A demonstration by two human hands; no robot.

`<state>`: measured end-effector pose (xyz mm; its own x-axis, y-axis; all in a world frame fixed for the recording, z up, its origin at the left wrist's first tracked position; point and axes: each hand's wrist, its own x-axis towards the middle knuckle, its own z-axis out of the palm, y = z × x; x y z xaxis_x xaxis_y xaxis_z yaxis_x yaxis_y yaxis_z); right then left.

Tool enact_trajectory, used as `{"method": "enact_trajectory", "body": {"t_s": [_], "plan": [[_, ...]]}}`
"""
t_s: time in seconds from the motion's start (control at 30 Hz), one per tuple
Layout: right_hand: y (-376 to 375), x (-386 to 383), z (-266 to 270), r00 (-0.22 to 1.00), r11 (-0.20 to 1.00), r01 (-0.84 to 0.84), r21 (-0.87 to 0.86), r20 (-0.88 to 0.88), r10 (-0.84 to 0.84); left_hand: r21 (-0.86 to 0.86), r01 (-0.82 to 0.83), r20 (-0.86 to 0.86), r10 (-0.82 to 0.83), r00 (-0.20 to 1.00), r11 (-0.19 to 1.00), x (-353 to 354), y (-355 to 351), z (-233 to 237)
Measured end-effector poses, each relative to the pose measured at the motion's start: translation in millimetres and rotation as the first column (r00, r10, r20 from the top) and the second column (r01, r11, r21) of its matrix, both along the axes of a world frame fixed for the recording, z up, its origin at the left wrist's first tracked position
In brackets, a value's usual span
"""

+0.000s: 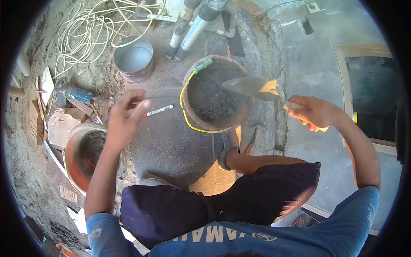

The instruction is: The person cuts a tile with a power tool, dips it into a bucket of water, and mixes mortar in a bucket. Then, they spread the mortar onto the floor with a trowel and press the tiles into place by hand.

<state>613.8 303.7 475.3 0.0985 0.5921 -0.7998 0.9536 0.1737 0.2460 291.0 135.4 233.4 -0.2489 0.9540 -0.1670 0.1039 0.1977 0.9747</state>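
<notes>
Your right hand (pixel 314 113), at the right of the frame, is clenched around the handle of a trowel (pixel 252 88). The blade points left and hangs over the open mouth of an orange-rimmed bucket (pixel 240 121) in the upper centre, a smear of pale mix on its near end. Dark grey mortar (pixel 209 103) lies in the bottom of that bucket, and a yellow bail handle hangs down along its left side.

Your left hand (pixel 125 115), left of centre, is raised with its fingers loose and spread, grasping nothing. It hovers just above the rim of a second bucket (pixel 72 147) at the lower left, which also holds dark mix.

Between the hand and the first bucket a white marker (pixel 158 110) with a red end lies on the concrete floor. A metal tin (pixel 138 75) of grey liquid stands beyond it, near the top of the frame. A coil of pale cable (pixel 90 30) fills the upper left, with a blue power tool (pixel 79 94) below it among scraps of board. Two pipes (pixel 192 30) lean in at the top centre. Your knees, in dark trousers (pixel 257 192), fill the lower frame.
</notes>
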Motion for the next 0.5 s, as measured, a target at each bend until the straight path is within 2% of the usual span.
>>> {"method": "enact_trajectory", "body": {"t_s": [0.07, 0.1, 0.13, 0.17, 0.2, 0.23, 0.27, 0.3, 0.33, 0.37, 0.4, 0.43, 0.47, 0.5], "plan": [[20, 2, -22, 0.981, 0.968, 0.191, -0.164, 0.017, -0.191, -0.036, 0.112, -0.039, -0.113, 0.993, 0.993, 26, 40, -27], [31, 10, -56, 0.982, 0.958, 0.173, -0.227, -0.037, -0.186, -0.085, 0.143, -0.049, -0.148, 0.988, 0.986, 36, 56, -47], [44, 17, -100, 0.979, 0.95, 0.143, -0.277, -0.099, -0.176, -0.123, 0.165, -0.064, -0.174, 0.983, 0.979, 45, 70, -63], [48, 7, -141, 0.979, 0.936, 0.002, -0.353, -0.191, -0.074, -0.165, 0.152, -0.051, -0.162, 0.985, 0.975, 58, 79, -73], [46, -2, -194, 0.971, 0.929, 0.003, -0.37, -0.22, -0.091, -0.208, 0.139, -0.032, -0.148, 0.988, 0.968, 73, 88, -77], [43, -16, -198, 0.981, 0.934, -0.086, -0.346, -0.192, 0.019, -0.198, 0.114, -0.058, -0.128, 0.99, 0.974, 80, 98, -75], [37, -21, -203, 0.979, 0.927, -0.174, -0.332, -0.159, 0.127, -0.181, 0.133, 0.003, -0.135, 0.991, 0.974, 87, 102, -76], [31, -13, -213, 0.978, 0.916, -0.18, -0.358, -0.163, 0.129, -0.189, 0.167, 0.088, -0.153, 0.984, 0.968, 99, 94, -83], [25, 1, -224, 0.937, 0.909, -0.331, -0.255, -0.202, 0.285, -0.163, 0.174, 0.25, -0.13, 0.96, 0.971, 100, 94, -91], [31, 6, -229, 0.862, 0.868, -0.486, -0.107, -0.223, 0.455, -0.16, 0.166, 0.236, -0.126, 0.964, 0.973, 96, 101, -95], [28, 10, -222, 0.861, 0.864, -0.489, -0.122, -0.23, 0.455, -0.122, 0.143, 0.162, -0.122, 0.979, 0.982, 97, 98, -102], [22, 13, -206, 0.809, 0.822, -0.567, -0.062, -0.232, 0.541, -0.086, 0.12, 0.09, -0.112, 0.99, 0.989, 102, 92, -99], [23, 13, -197, 0.745, 0.768, -0.64, 0.016, -0.23, 0.626, -0.127, 0.111, 0.062, -0.104, 0.993, 0.986, 101, 92, -94], [26, 20, -197, 0.736, 0.759, -0.648, 0.061, -0.209, 0.644, -0.131, 0.105, 0.047, -0.099, 0.994, 0.986, 99, 95, -84]]}}
